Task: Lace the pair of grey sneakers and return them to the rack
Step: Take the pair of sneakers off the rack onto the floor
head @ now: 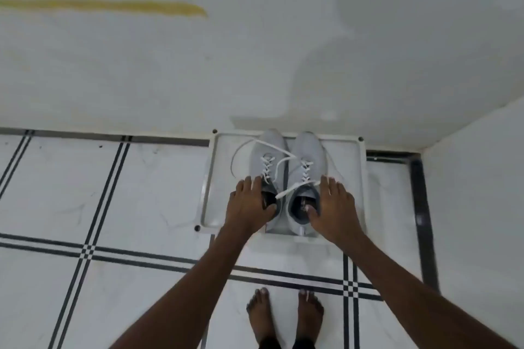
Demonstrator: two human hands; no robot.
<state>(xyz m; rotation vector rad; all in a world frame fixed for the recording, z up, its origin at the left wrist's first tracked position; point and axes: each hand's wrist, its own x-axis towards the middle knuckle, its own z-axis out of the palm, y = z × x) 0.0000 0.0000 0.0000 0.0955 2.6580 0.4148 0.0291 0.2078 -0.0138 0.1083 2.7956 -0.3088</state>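
Observation:
Two grey sneakers stand side by side, toes toward the wall, on the white rack (209, 178) on the floor. My left hand (249, 204) grips the collar of the left sneaker (268, 153), thumb inside the opening. My right hand (334, 207) grips the collar of the right sneaker (307, 156), thumb inside as well. White laces (283, 163) run through the eyelets of both shoes, and their loose ends trail across the shoes and onto the rack.
The rack sits against a white wall (255, 65) that carries a yellow streak (113, 7). A second wall (482, 178) closes the corner at the right. The floor is white tile with black lines. My bare feet (283, 314) stand just before the rack.

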